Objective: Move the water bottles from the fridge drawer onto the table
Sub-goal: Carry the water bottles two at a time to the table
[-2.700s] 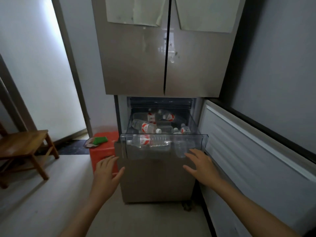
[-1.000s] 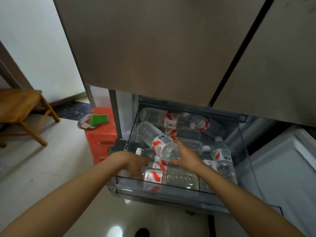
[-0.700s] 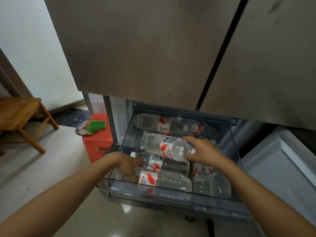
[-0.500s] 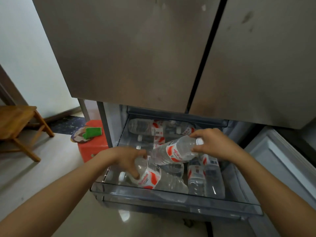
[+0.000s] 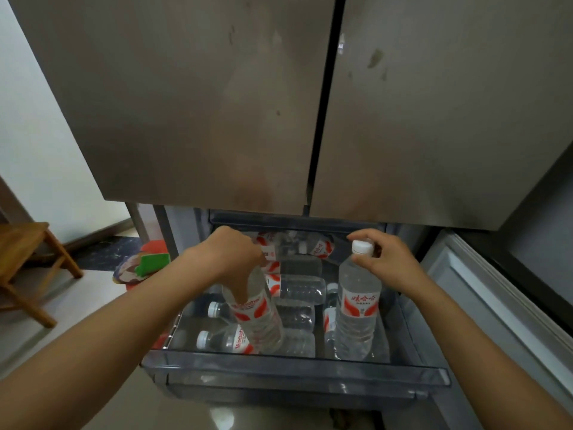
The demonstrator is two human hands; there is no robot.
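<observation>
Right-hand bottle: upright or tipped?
Upright. The water bottle hangs with its white cap on top, the right hand gripping its neck over the fridge drawer.

The drawer point(image 5: 294, 380) stands pulled out below the two fridge doors point(image 5: 217, 103), with bottles point(image 5: 297, 288) lying on their sides inside it. Over its left half the left grip point(image 5: 231, 254) holds the left bottle point(image 5: 260, 318) by its top, tilted, and over its right half the right grip point(image 5: 387, 259) holds the right bottle point(image 5: 356, 318) upright by its neck. Left of the drawer stands a stool point(image 5: 155, 246), and farther left a chair point(image 5: 28, 252).
</observation>
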